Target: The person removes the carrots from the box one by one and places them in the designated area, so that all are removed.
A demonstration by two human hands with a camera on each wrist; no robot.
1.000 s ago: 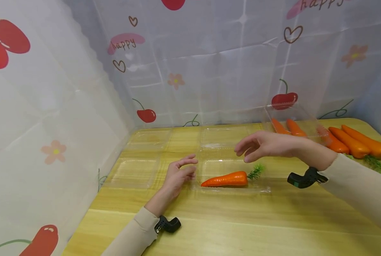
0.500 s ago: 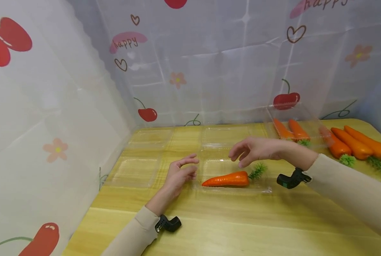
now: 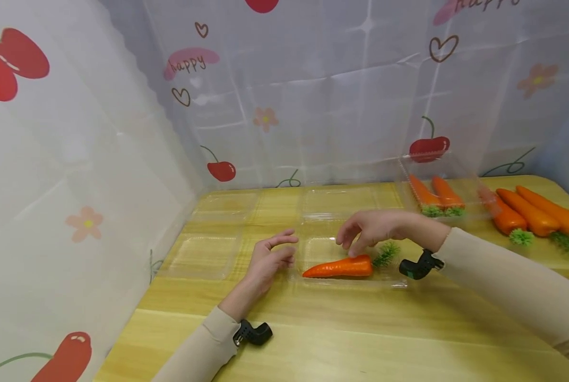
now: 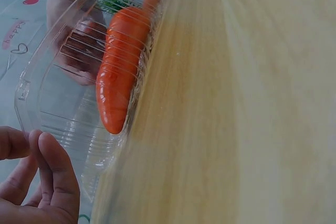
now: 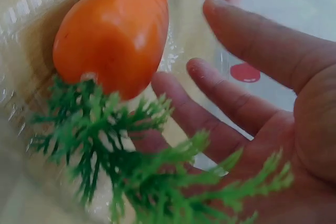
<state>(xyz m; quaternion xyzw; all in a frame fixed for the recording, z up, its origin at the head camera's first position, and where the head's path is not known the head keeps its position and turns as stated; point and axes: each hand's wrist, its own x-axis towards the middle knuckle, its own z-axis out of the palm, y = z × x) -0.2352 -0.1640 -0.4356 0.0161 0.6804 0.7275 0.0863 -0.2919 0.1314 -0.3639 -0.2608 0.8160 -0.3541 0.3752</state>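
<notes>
A carrot (image 3: pixel 338 267) lies on its side in the near half of an open clear tray (image 3: pixel 395 281) on the table (image 3: pixel 342 339), tip to the left, green top (image 3: pixel 386 253) to the right. The tray's lid (image 3: pixel 337 202) lies flat behind it.

The right hand (image 3: pixel 368 229) hangs just above the carrot's thick end, fingers loosely spread and bent downward, holding nothing. The right wrist view shows the open palm (image 5: pixel 310 145) and fingers (image 5: pixel 220 103) close beside the carrot (image 5: pixel 113 32) and its green top (image 5: pixel 152 182); whether a fingertip touches the carrot cannot be told.

The left hand (image 3: pixel 267 260) rests at the tray's left edge, fingers relaxed and slightly apart, gripping nothing. In the left wrist view its fingers (image 4: pixel 55 169) sit right at the tray's (image 4: pixel 68 124) clear corner, with the carrot (image 4: pixel 123 61) seen through the ribbed wall.

A second open tray (image 3: pixel 200 254) lies to the left, by the curtain (image 3: pixel 74 132). At the back right, another clear tray (image 3: pixel 461 178) holds two carrots (image 3: pixel 434 196), and further carrots (image 3: pixel 533 212) lie loose on the table beside it.
</notes>
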